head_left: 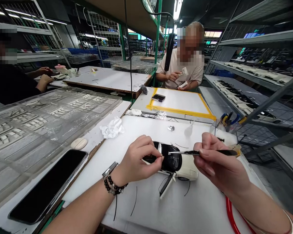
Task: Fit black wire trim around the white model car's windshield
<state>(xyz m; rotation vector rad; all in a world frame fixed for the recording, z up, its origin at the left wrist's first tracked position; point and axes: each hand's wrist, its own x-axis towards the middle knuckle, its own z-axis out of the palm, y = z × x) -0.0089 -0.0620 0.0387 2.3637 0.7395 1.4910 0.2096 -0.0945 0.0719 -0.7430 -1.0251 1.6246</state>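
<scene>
A cream and black model car (190, 169) lies on the white worktop, one door (166, 186) swung out toward me. Above its black roof, my left hand (143, 161) is closed in a pinch, thumb against forefinger. Whatever it may hold is too small to make out. My right hand (216, 162) grips a pair of dark tweezers (210, 152), their metal tip pointing left over the car, close to my left fingertips. My left hand covers part of the car. Thin black strips (134, 201) are scattered on the worktop around it.
At left lie a phone (48, 185), a cream oval case (79, 143) and a compartment tray (104, 107) of pale parts. Crumpled tissue (112, 127) sits behind my left hand. Red-handled pliers (230, 214) lie under my right forearm. A co-worker (179, 70) sits opposite; racks hold more model cars (244, 100).
</scene>
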